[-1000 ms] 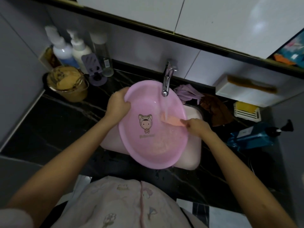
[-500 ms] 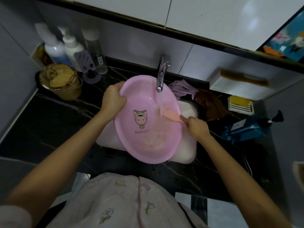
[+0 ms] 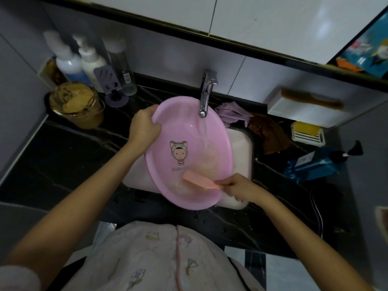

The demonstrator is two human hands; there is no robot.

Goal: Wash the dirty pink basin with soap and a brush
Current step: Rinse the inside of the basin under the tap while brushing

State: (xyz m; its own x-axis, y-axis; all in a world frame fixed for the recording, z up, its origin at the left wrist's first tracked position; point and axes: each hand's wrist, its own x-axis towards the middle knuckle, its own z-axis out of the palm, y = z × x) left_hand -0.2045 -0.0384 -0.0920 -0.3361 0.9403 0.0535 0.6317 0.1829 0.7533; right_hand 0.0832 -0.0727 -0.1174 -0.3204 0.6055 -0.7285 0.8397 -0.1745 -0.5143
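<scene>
A: The fingers of the left hand, what do they hold?

B: They curl over the upper left rim of the pink basin and grip it. The basin sits tilted over the white sink, with its inside facing up.

A: And the right hand?

B: Its fingers pinch the handle of the brush. The brush head lies on the basin's lower inside wall, just below the cartoon figure (a child in a cat hood).

A: Is there water?

B: A stream falls from the tap into the basin.

A: What is around it?

B: A dark marbled surface. Bottles and a brown tub stand at the back left. A purple cloth and a brown cloth lie beside the tap. Further right are a white dish and a blue pump bottle on its side.
</scene>
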